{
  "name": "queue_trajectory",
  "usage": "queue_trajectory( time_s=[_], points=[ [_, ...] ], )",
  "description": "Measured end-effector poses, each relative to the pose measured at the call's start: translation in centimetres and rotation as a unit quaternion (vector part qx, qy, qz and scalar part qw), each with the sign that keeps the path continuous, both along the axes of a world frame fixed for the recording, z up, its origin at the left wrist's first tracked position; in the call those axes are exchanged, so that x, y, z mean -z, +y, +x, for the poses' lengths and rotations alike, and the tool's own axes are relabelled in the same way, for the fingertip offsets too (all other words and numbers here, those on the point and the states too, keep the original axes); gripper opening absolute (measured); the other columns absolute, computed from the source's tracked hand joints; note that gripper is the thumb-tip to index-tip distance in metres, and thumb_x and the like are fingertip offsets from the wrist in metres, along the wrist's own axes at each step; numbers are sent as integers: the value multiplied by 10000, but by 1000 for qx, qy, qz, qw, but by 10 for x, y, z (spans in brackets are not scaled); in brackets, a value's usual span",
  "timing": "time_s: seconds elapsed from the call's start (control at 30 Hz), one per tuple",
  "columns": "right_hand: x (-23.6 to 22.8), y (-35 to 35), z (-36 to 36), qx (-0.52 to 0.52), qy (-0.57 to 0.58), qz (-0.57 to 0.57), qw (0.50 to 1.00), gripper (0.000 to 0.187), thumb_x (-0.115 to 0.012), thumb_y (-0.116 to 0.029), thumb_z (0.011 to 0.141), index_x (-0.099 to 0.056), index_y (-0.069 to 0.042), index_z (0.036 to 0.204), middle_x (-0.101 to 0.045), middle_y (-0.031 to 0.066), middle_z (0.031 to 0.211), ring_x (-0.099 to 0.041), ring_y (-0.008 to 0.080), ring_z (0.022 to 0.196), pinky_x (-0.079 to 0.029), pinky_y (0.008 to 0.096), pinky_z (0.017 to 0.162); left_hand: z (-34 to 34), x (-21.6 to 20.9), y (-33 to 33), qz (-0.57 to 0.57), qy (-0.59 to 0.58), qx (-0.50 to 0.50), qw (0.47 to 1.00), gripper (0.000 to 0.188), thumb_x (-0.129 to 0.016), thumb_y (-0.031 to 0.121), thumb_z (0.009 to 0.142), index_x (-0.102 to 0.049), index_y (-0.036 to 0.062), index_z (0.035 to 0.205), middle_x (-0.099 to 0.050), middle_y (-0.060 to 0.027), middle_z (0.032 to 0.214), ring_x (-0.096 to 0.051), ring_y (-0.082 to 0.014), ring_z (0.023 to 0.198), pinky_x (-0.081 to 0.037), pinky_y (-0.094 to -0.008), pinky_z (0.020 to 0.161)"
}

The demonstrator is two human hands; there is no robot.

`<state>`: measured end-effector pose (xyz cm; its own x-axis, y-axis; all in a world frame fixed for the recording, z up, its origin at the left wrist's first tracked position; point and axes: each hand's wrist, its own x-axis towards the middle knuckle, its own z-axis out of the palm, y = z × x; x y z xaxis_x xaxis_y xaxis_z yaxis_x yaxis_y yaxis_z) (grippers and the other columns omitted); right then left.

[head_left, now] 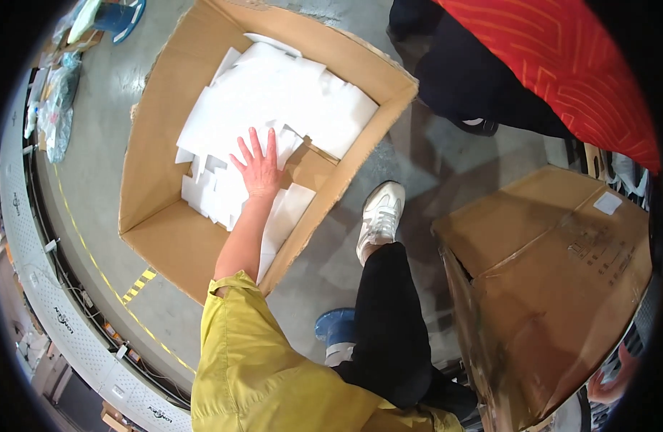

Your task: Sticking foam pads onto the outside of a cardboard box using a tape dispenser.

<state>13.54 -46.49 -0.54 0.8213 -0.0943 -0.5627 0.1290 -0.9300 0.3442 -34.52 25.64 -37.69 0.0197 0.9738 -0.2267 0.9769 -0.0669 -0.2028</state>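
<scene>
Cartons: two. Open cardboard box [162, 158], one, on the grey floor ahead of the wearer, mouth up; its long axis runs from lower left to upper right. White sheets [252, 93] lie inside it, overlapping; more than five, exact count not resolvable. Pile spreads along the same diagonal as the box; single sheets point various ways, one strip lying roughly parallel to the right-hand wall, beside the forearm. Hands: two. Left hand [261, 173] is over the lower middle of the pile, four fingers visible, spread and pointing away from the wearer; nothing gripped, contact with the sheets cannot be confirmed. Right hand [610, 381], apparently the wearer's, shows partly at the far edge of the second brown carton [561, 288]; cannot tell how closed it is or whether it has hold of the cardboard. That carton, right of the wearer's leg, bears one white label [607, 203]. Also: one co-worker in a red garment [547, 57], upper right; one yellow-and-black striped floor mark [138, 285], left of the box.
</scene>
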Motion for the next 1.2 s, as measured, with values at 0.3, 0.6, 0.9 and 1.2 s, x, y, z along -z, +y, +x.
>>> queue_trajectory(
  time_s=[0.3, 0.6, 0.9, 1.2],
  points=[
    [30, 21, 23, 12, -6, 69, 998, 263, -611, -216, 696, -545, 6, 821, -559, 87, 730, -520, 176, 656, -435, 307, 578, -28, 5, 28, -6, -126, -68, 990, 631, -497, 42, 731, -239, 137, 1299, -304, -163, 1310, -345, -355, 1161, -386, -404, 886],
    [61, -7, 2, 30, -14, 231, 972, 193, -618, -153, 701, -553, 13, 776, -553, 68, 697, -512, 154, 619, -431, 296, 553, -67, -158, -26, 118, -503, -222, 827, 508, -488, -12, 657, -441, 45, 1160, -597, -148, 911, -581, -221, 812, -453, -318, 724],
    [76, -104, -110, 164, -116, 336, 920, 145, -639, -93, 692, -564, -3, 779, -538, 23, 710, -483, 100, 625, -419, 273, 547, -110, -221, -46, 74, -734, -322, 593, 427, -493, -29, 644, -496, 20, 1068, -573, -78, 929, -560, -196, 825, -473, -332, 682],
    [98, -113, -163, 266, -221, 400, 849, 254, -666, -222, 658, -585, 18, 646, -576, 92, 616, -535, 158, 559, -420, 327, 533, 12, -436, -71, 41, -856, -59, 513, 583, -445, -75, 629, -347, -20, 1202, -468, -151, 1136, -479, -271, 1041, -398, -359, 895]
  ],
)
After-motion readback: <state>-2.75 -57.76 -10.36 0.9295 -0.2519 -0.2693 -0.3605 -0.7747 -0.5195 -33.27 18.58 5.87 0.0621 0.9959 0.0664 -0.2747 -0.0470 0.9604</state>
